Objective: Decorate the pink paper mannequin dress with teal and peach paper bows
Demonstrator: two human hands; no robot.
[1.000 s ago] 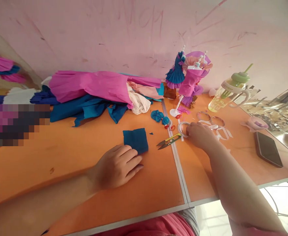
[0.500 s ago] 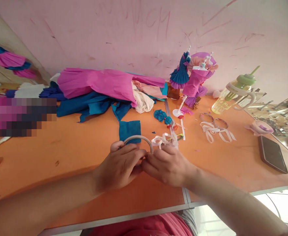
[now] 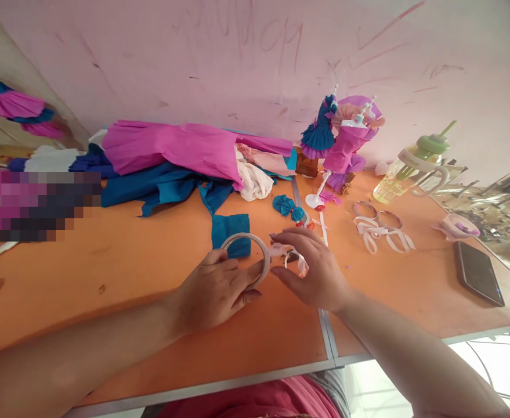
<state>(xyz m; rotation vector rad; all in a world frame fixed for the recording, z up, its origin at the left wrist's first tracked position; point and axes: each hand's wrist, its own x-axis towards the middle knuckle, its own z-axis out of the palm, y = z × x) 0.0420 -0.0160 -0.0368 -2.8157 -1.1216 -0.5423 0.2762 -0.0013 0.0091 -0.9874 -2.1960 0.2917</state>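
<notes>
My left hand grips a thin white ring of tape, held upright just above the orange table. My right hand is beside the ring on its right, fingers spread, with a curled white strip of tape at its fingertips. A folded blue crepe paper square lies on the table right behind the ring. The small scissors seen earlier are hidden under my right hand.
Pink, blue and white crepe paper is heaped along the wall. Paper-dressed doll stands rise at the back, with a blue paper bow, more tape rings and strips, a green-lidded bottle and a phone to the right.
My right hand brought the tape ring from the right side to the middle, where my left hand took it. My right hand has since opened and drawn a strip away to the right.
</notes>
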